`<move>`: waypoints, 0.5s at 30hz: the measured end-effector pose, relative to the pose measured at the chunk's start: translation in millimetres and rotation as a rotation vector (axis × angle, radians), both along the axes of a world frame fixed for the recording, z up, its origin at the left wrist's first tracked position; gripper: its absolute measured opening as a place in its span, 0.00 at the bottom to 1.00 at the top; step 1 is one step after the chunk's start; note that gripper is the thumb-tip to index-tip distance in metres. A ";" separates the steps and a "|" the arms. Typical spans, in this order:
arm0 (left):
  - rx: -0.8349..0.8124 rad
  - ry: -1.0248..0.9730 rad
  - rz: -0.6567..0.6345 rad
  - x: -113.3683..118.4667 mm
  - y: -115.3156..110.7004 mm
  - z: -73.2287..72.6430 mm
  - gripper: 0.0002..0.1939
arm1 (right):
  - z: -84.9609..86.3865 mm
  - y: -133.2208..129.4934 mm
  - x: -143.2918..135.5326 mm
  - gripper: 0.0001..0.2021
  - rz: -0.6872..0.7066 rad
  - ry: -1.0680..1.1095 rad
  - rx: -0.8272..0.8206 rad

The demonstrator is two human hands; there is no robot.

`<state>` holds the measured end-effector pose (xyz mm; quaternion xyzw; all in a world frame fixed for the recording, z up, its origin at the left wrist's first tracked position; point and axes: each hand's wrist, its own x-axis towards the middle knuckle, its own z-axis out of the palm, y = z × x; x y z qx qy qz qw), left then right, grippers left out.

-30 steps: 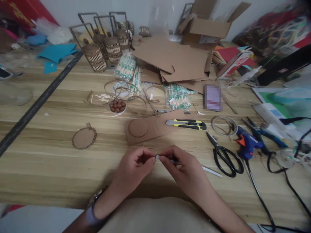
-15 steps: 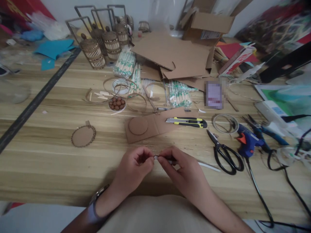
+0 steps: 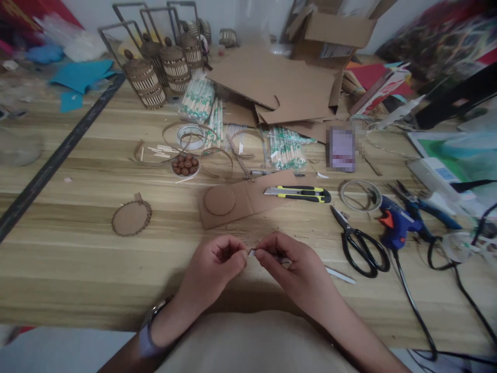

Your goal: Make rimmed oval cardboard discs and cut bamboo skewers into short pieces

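My left hand (image 3: 219, 264) and my right hand (image 3: 289, 261) meet near the table's front edge, each pinching a thin white strip (image 3: 251, 253) between thumb and forefinger. Most of the strip is hidden by my fingers; a white length (image 3: 341, 275) shows to the right of my right hand. Beyond my hands lies a cardboard piece (image 3: 267, 194) with a cardboard disc (image 3: 219, 200) and a yellow and black utility knife (image 3: 298, 194) on it. On the left is an oval cardboard piece with a braided rim (image 3: 132, 218).
Black scissors (image 3: 359, 251), a blue glue gun (image 3: 399, 223) and a tape roll (image 3: 360, 195) lie at the right. Farther back are a bowl of brown beads (image 3: 185, 166), packaged sticks (image 3: 287, 148), cardboard sheets (image 3: 279, 85) and several small lanterns (image 3: 145, 83).
The white length beyond my right hand has shifted slightly right and down. Both hands keep their pinch, with a slightly wider gap between the fingertips. The view has moved a little.
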<state>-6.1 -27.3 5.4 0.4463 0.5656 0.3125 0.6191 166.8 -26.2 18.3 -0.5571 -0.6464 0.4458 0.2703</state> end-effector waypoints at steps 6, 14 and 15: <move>-0.024 0.003 0.003 -0.3 -0.2 0.1 0.09 | 0.0 -0.7 0.0 0.07 0.001 -0.010 0.038; -0.068 -0.016 0.020 -0.9 -1.6 -1.8 0.09 | 0.4 -2.5 0.7 0.06 -0.006 -0.019 0.045; -0.068 -0.014 0.020 -1.1 -1.5 -1.6 0.09 | 0.7 -2.6 0.8 0.06 -0.006 -0.022 0.045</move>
